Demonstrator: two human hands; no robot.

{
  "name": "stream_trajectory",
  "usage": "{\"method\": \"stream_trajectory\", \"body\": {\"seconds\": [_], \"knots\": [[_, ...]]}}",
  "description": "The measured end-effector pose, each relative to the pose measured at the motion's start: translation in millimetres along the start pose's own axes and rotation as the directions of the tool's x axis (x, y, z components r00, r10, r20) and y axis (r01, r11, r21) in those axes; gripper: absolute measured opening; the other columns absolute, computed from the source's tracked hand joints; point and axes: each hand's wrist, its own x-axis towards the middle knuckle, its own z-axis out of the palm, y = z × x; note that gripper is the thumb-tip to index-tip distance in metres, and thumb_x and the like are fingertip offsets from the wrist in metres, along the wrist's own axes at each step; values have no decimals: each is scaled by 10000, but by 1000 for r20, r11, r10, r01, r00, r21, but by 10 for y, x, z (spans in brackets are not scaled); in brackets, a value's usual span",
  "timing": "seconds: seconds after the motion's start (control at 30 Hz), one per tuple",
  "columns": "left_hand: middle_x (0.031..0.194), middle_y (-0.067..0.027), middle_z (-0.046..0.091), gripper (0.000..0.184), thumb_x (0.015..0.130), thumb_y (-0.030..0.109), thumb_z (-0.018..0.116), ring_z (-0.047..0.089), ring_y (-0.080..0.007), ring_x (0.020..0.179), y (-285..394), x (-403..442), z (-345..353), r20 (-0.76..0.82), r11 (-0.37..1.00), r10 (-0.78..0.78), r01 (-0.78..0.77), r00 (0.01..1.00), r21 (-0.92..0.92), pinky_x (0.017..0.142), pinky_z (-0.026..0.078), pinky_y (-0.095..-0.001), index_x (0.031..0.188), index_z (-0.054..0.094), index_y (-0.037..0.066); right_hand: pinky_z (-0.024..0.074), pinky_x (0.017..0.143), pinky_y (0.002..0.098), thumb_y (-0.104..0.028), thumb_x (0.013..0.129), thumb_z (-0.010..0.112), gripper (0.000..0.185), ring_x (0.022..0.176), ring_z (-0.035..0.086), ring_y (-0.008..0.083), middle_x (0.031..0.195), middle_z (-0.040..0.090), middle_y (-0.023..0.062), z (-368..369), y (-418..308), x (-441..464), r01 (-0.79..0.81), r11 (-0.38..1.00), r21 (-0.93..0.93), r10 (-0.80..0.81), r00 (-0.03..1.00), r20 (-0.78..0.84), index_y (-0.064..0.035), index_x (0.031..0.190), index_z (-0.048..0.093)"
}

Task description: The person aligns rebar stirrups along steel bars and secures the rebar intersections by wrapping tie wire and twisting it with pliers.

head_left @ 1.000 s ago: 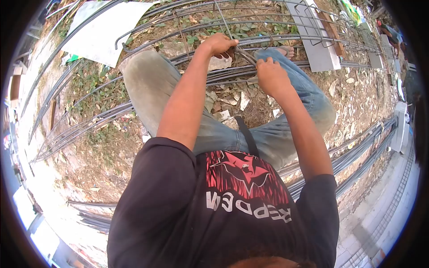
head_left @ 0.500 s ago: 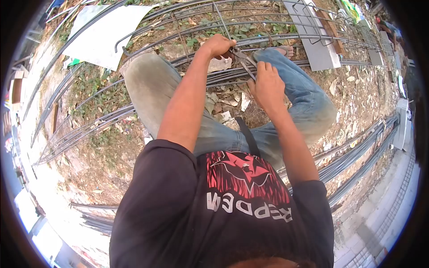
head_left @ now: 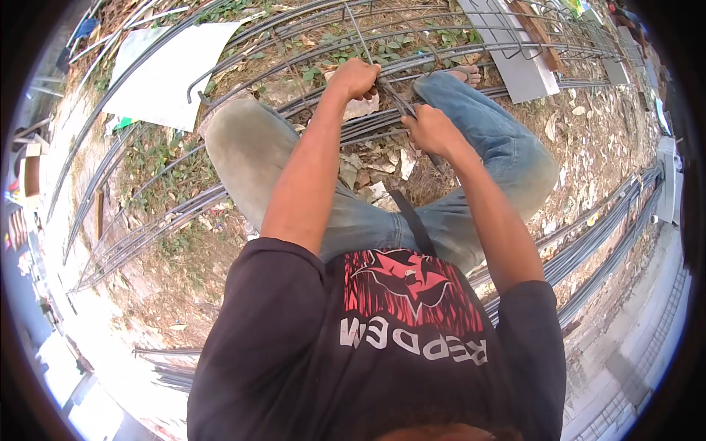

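My right hand (head_left: 434, 131) is wrapped round the handles of pliers (head_left: 399, 101), whose dark metal slants up and left toward the steel bars. Beside the tool's upper end, my left hand (head_left: 356, 79) is closed at a crossing of bars; what its fingers hold is too small to make out. A rebar cage (head_left: 419, 33) of long bars and bent stirrups lies across the ground beyond my knees. Below my hands runs a bundle of bars (head_left: 368, 131), between my bent legs.
A white sheet (head_left: 168, 70) lies at the upper left. Grey boards (head_left: 518, 77) and a brown wood piece (head_left: 535, 33) rest under the cage at the upper right. More bar bundles (head_left: 614, 235) lie at the right. Leaves and rubble cover the ground.
The pliers' handles were spread apart half a second ago; now my right hand is closed round them. My left hand has stayed near the same bar crossing.
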Motion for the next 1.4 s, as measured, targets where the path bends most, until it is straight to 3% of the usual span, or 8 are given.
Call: {"method": "stream_trajectory", "body": {"seconds": [0.47, 0.63, 0.77, 0.9, 1.03, 1.17, 1.27, 1.4], "knots": [[553, -143, 679, 704, 1032, 368, 307, 721, -292, 666, 10, 33, 28, -95, 951, 141, -108, 985, 289, 866, 587, -367, 608, 734, 3, 547, 787, 558, -356, 970, 685, 417, 846, 715, 472, 880, 726, 281, 493, 2, -136, 21, 994, 104, 11, 952, -304, 47, 1040, 608], [549, -149, 675, 725, 1049, 395, 313, 719, -294, 645, -23, -32, 41, -73, 958, 152, -129, 986, 258, 854, 585, -370, 623, 739, -8, 536, 476, 321, -132, 834, 836, 268, 527, 646, 143, 702, 661, 91, 294, -12, -153, -214, 549, 808, -7, 966, 260, -13, 842, 596], [566, -140, 688, 716, 1053, 383, 315, 716, -290, 635, 8, -6, 12, -65, 966, 110, -91, 992, 242, 854, 583, -365, 641, 743, -16, 577, 599, 412, -142, 848, 783, 253, 651, 689, 265, 750, 668, 119, 92, 57, -158, 45, 985, 167, -21, 990, -139, -20, 952, 587], [592, -137, 703, 694, 1048, 358, 324, 707, -288, 626, 2, -27, -2, -48, 950, 161, -141, 986, 277, 852, 587, -369, 635, 742, -11, 588, 737, 507, -176, 867, 717, 258, 828, 704, 358, 902, 680, 156, -74, 68, -336, 136, 802, -582, -503, 679, -535, -31, 1048, 605], [611, -146, 712, 706, 1055, 356, 328, 712, -279, 658, -58, 66, 39, -35, 977, 100, -92, 994, 191, 874, 585, -360, 612, 733, -15, 588, 684, 439, -253, 948, 652, 238, 785, 703, 312, 895, 681, 123, 11, 243, -255, 66, 747, -662, -394, 845, -360, -31, 1033, 648], [608, -158, 709, 722, 1061, 374, 330, 723, -291, 695, -65, 58, 28, -39, 964, 129, -116, 991, 240, 884, 582, -369, 632, 737, -42, 582, 606, 369, -320, 1003, 641, 337, 665, 691, 225, 745, 671, 101, -188, 125, -217, 64, 998, -3, -64, 998, -5, 15, 977, 667], [605, -161, 707, 735, 1065, 390, 327, 726, -295, 701, 31, -14, 5, -40, 957, 134, -119, 990, 266, 887, 581, -370, 640, 742, -42, 540, 487, 350, -405, 995, 681, 399, 591, 676, 154, 719, 670, 74, -82, 247, -178, -366, 588, 721, 1, 892, 452, -8, 955, 675], [612, -156, 712, 732, 1067, 394, 328, 730, -292, 707, -38, 17, 5, -37, 963, 122, -109, 992, 248, 886, 583, -368, 647, 744, -37, 584, 668, 434, -303, 827, 854, 437, 780, 727, 330, 825, 670, 152, -119, 92, -282, -44, 972, -230, 51, 998, 25, 21, 1012, 626]]}}
